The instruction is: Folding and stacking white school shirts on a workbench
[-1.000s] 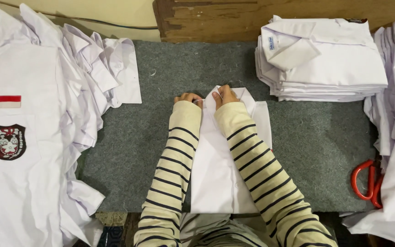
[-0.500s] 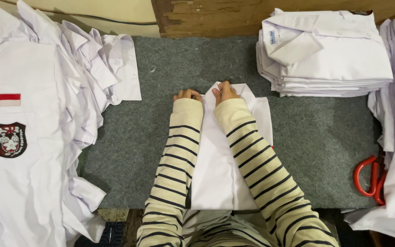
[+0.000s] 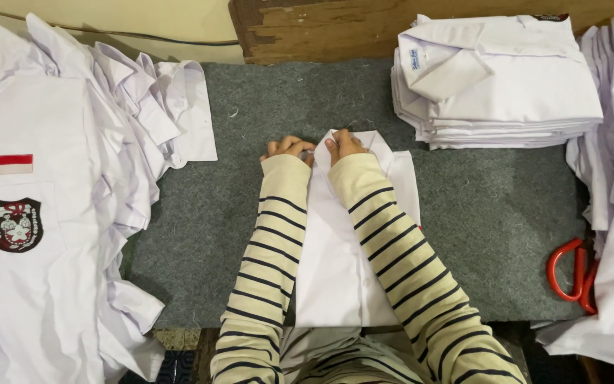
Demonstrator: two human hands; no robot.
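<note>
While hands [image 3: 314,148] pinch it, shirt [image 3: 335,284] lies beneath

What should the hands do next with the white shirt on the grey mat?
Probably press the collar flat. Both the left hand and right hand pinch the top edge of the half-folded white cotton shirt, which lies lengthwise on the grey felt mat.

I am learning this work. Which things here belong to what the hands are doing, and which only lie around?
In hand:
left hand
right hand
white folded shirt on the grey felt mat

Lying about:
neat stack of folded white shirts
loose heap of white badge shirts
red-handled scissors
</note>
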